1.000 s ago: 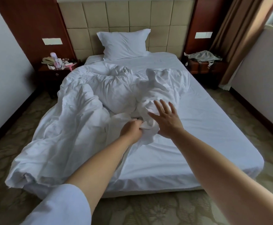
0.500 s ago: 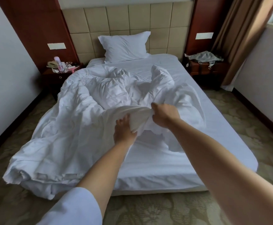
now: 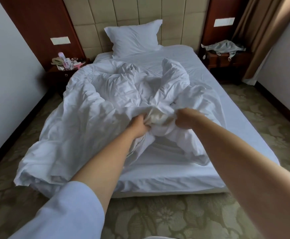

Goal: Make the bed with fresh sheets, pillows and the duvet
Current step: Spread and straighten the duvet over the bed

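Lying bunched over the left and middle of the white-sheeted bed (image 3: 235, 128), the crumpled white duvet (image 3: 82, 128) is spilling off its near-left corner. The left hand (image 3: 138, 125) and right hand (image 3: 184, 120) are both gripping its raised near edge. A white pillow (image 3: 133, 39) is leaning against the far padded headboard (image 3: 173, 21).

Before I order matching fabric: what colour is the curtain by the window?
Tan-brown, plain; the curtain shows at the head view's upper right.
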{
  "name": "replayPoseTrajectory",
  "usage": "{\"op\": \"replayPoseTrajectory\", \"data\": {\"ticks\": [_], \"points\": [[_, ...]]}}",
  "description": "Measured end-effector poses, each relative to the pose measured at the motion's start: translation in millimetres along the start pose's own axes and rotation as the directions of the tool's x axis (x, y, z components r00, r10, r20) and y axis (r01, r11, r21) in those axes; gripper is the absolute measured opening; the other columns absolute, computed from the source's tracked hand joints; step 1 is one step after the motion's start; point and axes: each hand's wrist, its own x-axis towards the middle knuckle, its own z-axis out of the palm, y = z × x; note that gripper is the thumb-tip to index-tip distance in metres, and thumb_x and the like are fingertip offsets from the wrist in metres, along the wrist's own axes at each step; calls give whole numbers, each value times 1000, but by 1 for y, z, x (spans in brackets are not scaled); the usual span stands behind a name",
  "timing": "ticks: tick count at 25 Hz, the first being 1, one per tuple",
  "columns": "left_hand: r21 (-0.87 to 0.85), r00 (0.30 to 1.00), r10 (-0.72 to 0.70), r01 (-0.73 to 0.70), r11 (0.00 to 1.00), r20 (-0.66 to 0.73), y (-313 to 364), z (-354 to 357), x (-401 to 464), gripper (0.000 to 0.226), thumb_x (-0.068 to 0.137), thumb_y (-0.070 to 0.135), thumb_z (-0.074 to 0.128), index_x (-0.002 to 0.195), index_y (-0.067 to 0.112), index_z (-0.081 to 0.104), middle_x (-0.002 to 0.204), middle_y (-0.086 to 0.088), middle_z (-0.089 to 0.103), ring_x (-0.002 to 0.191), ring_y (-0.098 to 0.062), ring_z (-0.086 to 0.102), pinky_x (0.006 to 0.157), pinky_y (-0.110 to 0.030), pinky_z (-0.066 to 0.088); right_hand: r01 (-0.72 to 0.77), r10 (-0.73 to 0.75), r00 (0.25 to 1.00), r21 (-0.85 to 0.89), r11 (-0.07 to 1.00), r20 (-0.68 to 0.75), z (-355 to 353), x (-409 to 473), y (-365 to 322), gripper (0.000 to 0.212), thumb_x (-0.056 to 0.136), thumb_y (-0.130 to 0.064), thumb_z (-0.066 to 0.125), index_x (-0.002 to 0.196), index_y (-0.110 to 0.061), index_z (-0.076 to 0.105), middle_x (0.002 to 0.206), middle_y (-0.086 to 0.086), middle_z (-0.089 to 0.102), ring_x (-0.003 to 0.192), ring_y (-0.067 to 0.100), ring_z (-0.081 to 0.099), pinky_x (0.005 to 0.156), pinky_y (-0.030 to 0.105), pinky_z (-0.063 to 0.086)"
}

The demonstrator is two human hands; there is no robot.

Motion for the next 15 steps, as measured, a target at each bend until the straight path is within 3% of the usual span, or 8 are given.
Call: {"op": "replayPoseTrajectory", "data": {"ticks": [1,3,6,9,10,12,13,15], "points": [[133,990,-3,-15,991,140,-12,7,-3,49,83,12,63,130,9,50,130,-15,54,121,-32,51,99,-37,43,52,-37,986,-84,995,163,14,-2,-2,34,91,-13,45,121,-3,57,125,16,58,115,30,56,95,36,47],[279,975,-11,-53,959,222,-28,13,-8,47,85,15,62,130,11,50,133,-13,53,121,-31,51,97,-33,42,127,-77,962,-179,976,261,37,-9,-10,34,89,-13,50,121,-5,58,124,13,60,115,27,57,95,34,48],[246,988,-16,-23,969,154,-35,0,-10,36,87,11,55,123,10,55,128,-10,56,116,-30,53,92,-30,43,107,-122,963,73,992,239,53,-7,-35,69,78,-28,73,137,-18,39,128,10,54,117,28,54,91,31,43],[266,993,36,-65,962,114,-29,-16,-8,19,82,11,58,100,12,65,108,-9,65,102,-29,59,78,-29,45,69,-140,959,276,959,247,56,-7,-74,104,67,-42,82,147,-22,18,133,13,43,121,34,48,99,41,42],[269,994,59,-83,960,97,-26,-22,-7,13,81,11,59,92,13,65,102,-10,66,98,-29,61,73,-28,44,46,-117,969,307,951,218,54,-5,-83,100,70,-42,80,146,-20,18,133,13,43,121,35,48,99,41,42],[300,991,96,-120,946,95,-20,-35,-4,8,80,13,62,87,12,66,97,-10,67,95,-29,62,70,-28,43,32,-67,991,269,962,120,45,-3,-94,67,84,-28,67,138,-15,31,130,13,48,119,33,51,94,38,42],[321,989,105,-134,937,107,-19,-41,-3,12,80,14,64,91,12,67,100,-9,66,97,-28,62,72,-28,44,37,-52,996,211,977,68,37,-3,-97,49,89,-20,58,133,-12,39,130,12,51,118,31,52,91,36,43],[365,986,107,-146,919,124,-17,-53,-4,31,79,15,66,111,12,64,112,-7,61,105,-26,59,77,-29,44,36,-34,999,128,991,-23,21,-4,-101,35,90,-11,48,126,-10,49,128,13,53,117,30,53,91,35,44]]}}
